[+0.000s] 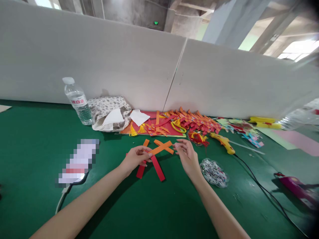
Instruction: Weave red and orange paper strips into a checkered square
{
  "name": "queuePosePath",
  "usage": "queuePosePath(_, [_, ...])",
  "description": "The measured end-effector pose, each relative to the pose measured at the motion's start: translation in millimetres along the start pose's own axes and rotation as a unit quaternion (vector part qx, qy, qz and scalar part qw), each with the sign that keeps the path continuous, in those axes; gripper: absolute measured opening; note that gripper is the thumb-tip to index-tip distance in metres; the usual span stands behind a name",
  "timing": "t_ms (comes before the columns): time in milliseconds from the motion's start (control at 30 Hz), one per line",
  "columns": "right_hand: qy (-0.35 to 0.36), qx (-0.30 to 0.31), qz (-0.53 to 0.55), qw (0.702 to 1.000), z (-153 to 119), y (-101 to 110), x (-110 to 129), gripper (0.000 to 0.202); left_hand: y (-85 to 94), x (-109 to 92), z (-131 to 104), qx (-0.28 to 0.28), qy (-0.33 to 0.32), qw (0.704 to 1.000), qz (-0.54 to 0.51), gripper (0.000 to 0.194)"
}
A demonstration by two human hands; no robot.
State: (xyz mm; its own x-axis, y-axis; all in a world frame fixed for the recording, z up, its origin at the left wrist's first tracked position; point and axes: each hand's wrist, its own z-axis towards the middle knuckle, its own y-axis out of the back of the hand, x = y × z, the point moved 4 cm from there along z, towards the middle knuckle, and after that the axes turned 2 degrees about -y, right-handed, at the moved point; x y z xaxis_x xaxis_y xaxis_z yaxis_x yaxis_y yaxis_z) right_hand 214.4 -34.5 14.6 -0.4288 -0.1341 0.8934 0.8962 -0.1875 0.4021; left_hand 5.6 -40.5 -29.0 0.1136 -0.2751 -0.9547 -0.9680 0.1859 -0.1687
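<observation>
At the lower centre of the frame, a person's left hand (pixel 136 159) pinches crossed craft strips between thumb and fingers above a green tabletop (pixel 154 212). The right hand (pixel 185 157) curls its fingers narrowly just beside the tip of an orange strip (pixel 159 148); whether it grips that tip cannot be told. Red strips (pixel 158 168) splay toward the bottom of the frame.

The piece in hand looks to be at an early stage: the strips cross, but their ends stand loose, with no tight weave, eye or tassel visible on it. Closing up the weave and any trimming appear left to do.

Behind, at centre right, lies a heap of woven red-and-orange fish (pixel 199 122), apparently much further along, some bearing eyes. Yellow tassels (pixel 133 130) lie to their left. A dish of googly eyes (pixel 214 172) sits right of the right hand, below a yellow hot-glue gun (pixel 224 143). A water bottle (pixel 79 103) stands at upper left.
</observation>
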Motion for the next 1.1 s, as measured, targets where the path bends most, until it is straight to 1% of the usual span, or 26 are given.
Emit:
queuePosePath(67, [-0.034, 0.031, 0.061, 0.997, -2, -7, -1, 0.038, -1.4, 0, 1, 0.009, -0.004, 1.0, 0.012, 0.036])
queuePosePath(100, [-0.039, 0.035, 0.081, 0.995, -3, -10, -1, 0.041, -2.3, 1, 1, 0.015, -0.007, 1.0, 0.021, 0.035])
queuePosePath(200, [-0.034, 0.019, 0.11, 0.993, -6, -16, 0, 0.045, -4.9, 2, 1, 0.031, -0.01, 0.998, 0.052, 0.033])
queuePosePath(333, [-0.041, 0.006, 0.148, 0.988, -8, -17, 0, 0.045, -6.1, 2, 2, 0.041, -0.005, 0.997, 0.066, 0.031])
queuePosePath(500, [-0.04, 0.002, 0.161, 0.986, -8, -15, 2, 0.037, -4.7, 4, 2, 0.042, 0.003, 0.997, 0.07, 0.03])
queuePosePath(633, [-0.031, -0.009, 0.163, 0.986, -9, -15, 5, 0.036, -7.4, 5, 1, 0.049, -0.004, 0.997, 0.066, 0.027])
queuePosePath(733, [-0.023, -0.025, 0.179, 0.983, -9, -14, 6, 0.033, -5.5, -4, 0, 0.028, -0.009, 0.999, 0.03, 0.027])
queuePosePath(833, [-0.008, -0.024, 0.151, 0.988, -11, -16, 5, 0.029, 7.5, -24, -1, -0.026, -0.045, 0.998, -0.042, 0.032])
queuePosePath(900, [0.027, 0.004, 0.078, 0.997, -15, -22, 7, 0.027, 22.5, -42, -3, -0.081, -0.086, 0.988, -0.101, 0.034])
queuePosePath(933, [0.06, 0.03, 0.028, 0.997, -19, -27, 10, 0.026, 29.7, -49, -3, -0.096, -0.104, 0.982, -0.126, 0.034])
queuePosePath(967, [0.106, 0.062, -0.027, 0.992, -24, -33, 15, 0.027, 36.3, -57, -4, -0.106, -0.122, 0.976, -0.143, 0.034])
queuePosePath(1000, [0.159, 0.101, -0.082, 0.979, -30, -41, 20, 0.029, 41.8, -62, -4, -0.112, -0.132, 0.973, -0.152, 0.034])
queuePosePath(1033, [0.212, 0.146, -0.134, 0.957, -38, -49, 26, 0.032, 46.9, -65, -4, -0.122, -0.134, 0.971, -0.157, 0.034])
queuePosePath(1100, [0.291, 0.246, -0.213, 0.9, -53, -64, 36, 0.038, 53.1, -66, -3, -0.136, -0.118, 0.972, -0.152, 0.035])
